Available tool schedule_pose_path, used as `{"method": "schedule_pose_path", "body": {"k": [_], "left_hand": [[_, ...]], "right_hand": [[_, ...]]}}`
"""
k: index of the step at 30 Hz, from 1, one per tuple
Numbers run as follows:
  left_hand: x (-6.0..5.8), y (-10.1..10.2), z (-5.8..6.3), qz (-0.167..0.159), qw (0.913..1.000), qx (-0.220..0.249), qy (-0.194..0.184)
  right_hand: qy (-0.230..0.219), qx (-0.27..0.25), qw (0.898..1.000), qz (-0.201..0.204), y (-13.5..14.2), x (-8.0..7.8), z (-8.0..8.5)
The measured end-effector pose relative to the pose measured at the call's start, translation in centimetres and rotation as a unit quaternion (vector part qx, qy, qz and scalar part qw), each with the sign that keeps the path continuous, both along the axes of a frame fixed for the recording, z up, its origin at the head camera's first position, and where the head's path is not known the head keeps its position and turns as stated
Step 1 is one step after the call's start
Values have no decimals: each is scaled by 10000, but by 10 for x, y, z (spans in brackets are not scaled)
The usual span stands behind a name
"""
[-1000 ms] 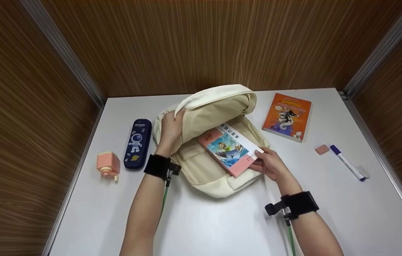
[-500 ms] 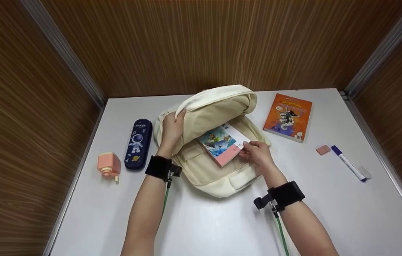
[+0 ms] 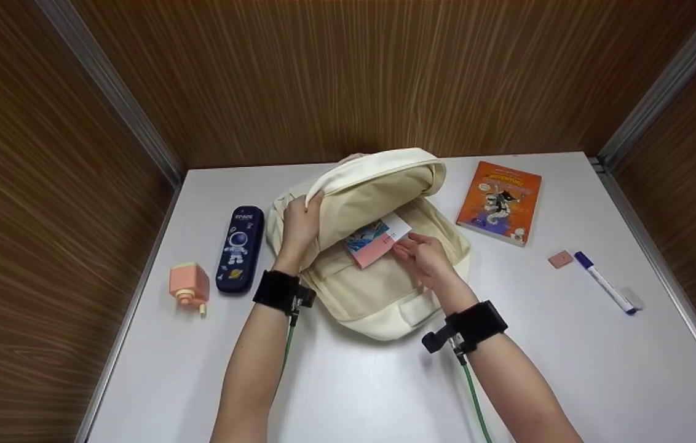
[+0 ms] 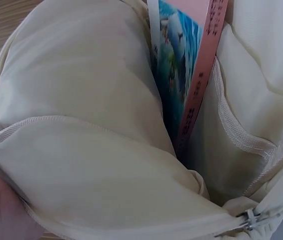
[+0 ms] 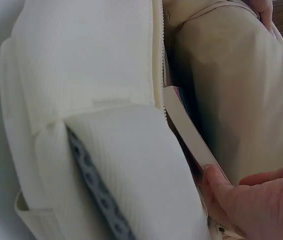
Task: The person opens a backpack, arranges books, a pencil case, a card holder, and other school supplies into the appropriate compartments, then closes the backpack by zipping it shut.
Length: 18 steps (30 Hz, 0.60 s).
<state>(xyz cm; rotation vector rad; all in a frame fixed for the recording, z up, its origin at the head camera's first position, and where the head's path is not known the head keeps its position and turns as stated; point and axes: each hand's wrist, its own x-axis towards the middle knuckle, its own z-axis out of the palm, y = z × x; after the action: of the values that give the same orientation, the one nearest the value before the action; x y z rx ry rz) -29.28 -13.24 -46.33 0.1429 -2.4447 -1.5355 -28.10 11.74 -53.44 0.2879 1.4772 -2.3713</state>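
Note:
A cream backpack (image 3: 379,301) lies unzipped on the white table. My left hand (image 3: 300,224) grips the edge of its raised front panel, holding the mouth wide. Inside sits a pink-and-white paperback book (image 3: 379,243) with a sea picture on its cover; the panel hides its upper part. In the left wrist view the book (image 4: 184,65) stands slanted between panel and inner pocket. My right hand (image 3: 425,258) reaches into the mouth, extended fingers against the book's near edge. The right wrist view has the fingertips (image 5: 215,175) on that page edge, thumb held off to the side.
Left of the bag lie a navy astronaut pencil case (image 3: 239,249) and a pink pencil sharpener (image 3: 188,284). To the right are an orange book (image 3: 499,203), a small pink eraser-like block (image 3: 560,259) and a marker (image 3: 605,283). Wooden panels enclose the table.
The right hand has moved left and inward, sliding the book deeper under the panel; its pinch on the book's corner has loosened into a push. The left hand stays on the panel.

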Motion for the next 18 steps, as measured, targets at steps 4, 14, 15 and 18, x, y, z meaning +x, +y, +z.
{"method": "schedule_pose_path", "body": {"k": [4, 14, 15, 18], "left_hand": [[0, 0, -2, -4, 10000, 4, 4], [0, -1, -6, 18, 10000, 14, 0], [0, -1, -6, 29, 10000, 18, 7], [1, -3, -7, 13, 10000, 34, 19]], "right_hand": [[-6, -663, 9970, 410, 2, -5, -1], [700, 1280, 9792, 1410, 33, -10, 9], [839, 1533, 9746, 1402, 38, -10, 12], [1005, 2265, 9623, 1122, 52, -11, 20]]}}
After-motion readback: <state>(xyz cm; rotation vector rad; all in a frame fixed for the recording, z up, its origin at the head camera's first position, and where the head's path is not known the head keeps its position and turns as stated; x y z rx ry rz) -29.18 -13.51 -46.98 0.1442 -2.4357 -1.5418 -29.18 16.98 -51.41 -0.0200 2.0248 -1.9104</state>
